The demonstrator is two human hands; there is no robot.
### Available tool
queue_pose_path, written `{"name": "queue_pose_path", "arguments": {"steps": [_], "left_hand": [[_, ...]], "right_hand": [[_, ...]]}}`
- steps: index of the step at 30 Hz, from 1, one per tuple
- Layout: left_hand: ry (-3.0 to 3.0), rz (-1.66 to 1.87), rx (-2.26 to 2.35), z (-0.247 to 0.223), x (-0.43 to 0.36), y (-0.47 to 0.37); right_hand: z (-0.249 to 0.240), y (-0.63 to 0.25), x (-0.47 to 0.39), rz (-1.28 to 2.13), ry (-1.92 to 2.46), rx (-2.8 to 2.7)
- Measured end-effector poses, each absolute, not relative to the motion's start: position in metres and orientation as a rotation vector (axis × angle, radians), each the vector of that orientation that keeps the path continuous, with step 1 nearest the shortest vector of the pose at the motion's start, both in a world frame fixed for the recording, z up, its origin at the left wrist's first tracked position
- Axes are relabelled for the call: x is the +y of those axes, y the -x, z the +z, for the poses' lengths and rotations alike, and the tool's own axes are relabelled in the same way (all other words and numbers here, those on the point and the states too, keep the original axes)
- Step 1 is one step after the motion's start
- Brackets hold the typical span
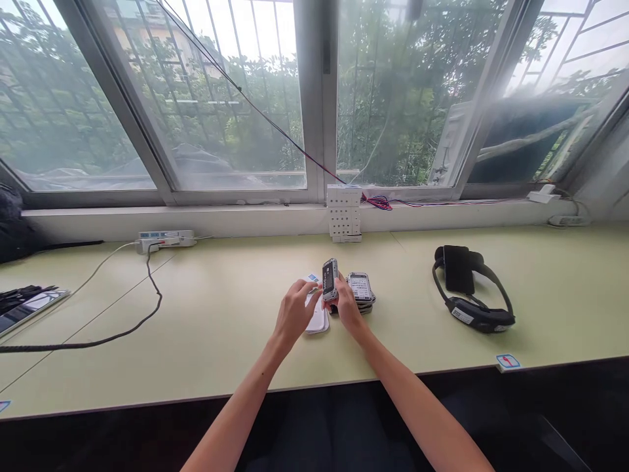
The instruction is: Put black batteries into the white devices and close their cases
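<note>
My right hand [348,307] grips a small grey-framed device [330,278] with a black face and white print, tilted up above the table. My left hand [293,309] is at the device's lower left edge, thumb and fingertips pinched together; whether something small is between them I cannot make out. Under and beside my left fingertips lies a stack of white flat covers [318,321], partly hidden. Just right of my right hand sits a stack of similar grey-framed units [361,288], the top one bearing a white printed label.
A black headset with a strap [474,314] lies to the right. White perforated blocks [344,213] stand by the window sill. A power strip [166,240] and a black cable [142,321] are on the left, with a tablet-like device [32,311] at the far left.
</note>
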State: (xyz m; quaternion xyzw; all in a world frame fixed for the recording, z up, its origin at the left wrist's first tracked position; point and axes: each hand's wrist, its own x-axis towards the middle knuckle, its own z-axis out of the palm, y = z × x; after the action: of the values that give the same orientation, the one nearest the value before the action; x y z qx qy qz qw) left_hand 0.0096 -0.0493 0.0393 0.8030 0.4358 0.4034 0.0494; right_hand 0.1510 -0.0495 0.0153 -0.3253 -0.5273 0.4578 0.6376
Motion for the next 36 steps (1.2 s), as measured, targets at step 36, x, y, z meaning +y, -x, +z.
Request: {"name": "queue_pose_path", "arguments": {"steps": [36], "left_hand": [[-1.124,1.019,0.763,0.074,-0.036,0.001]], "right_hand": [[0.002,-0.15,-0.05,0.717,0.678,-1.663]]}}
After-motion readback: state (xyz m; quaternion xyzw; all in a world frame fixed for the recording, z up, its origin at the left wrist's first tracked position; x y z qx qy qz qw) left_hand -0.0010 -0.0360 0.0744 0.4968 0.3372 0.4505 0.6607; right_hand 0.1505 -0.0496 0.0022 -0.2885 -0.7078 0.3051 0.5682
